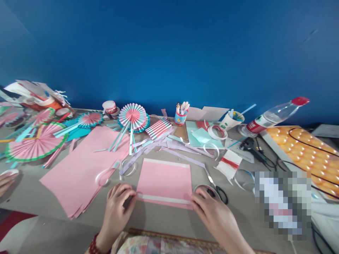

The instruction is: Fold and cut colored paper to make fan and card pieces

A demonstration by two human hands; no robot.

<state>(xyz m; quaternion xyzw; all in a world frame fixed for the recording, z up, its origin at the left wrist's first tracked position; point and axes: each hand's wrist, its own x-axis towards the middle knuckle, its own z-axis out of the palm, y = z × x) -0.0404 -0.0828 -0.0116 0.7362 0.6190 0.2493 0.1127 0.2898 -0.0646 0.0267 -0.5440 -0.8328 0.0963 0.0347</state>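
Note:
A pink sheet of paper [164, 180] lies flat on the table before me, with a white strip along its far edge and another white strip [164, 199] close to its near edge. My left hand [120, 199] pinches the sheet's left edge at the end of the near strip, thumb and fingers together. At the opposite edge, my right hand [210, 208] has its fingertips closed on the corner by the strip's other end. Just beyond my right hand, scissors [215, 185] lie with blades apart, beside a roll of tape [205, 187] that the hand partly covers.
Larger pink sheets [84, 169] are stacked to the left, a tape ring on them. Pleated paper fans [132, 116] and lilac strips [159, 143] lie behind. A pen cup [180, 117], a bottle [275, 116] and cables stand or lie farther back. Another person's hand [6, 181] shows far left.

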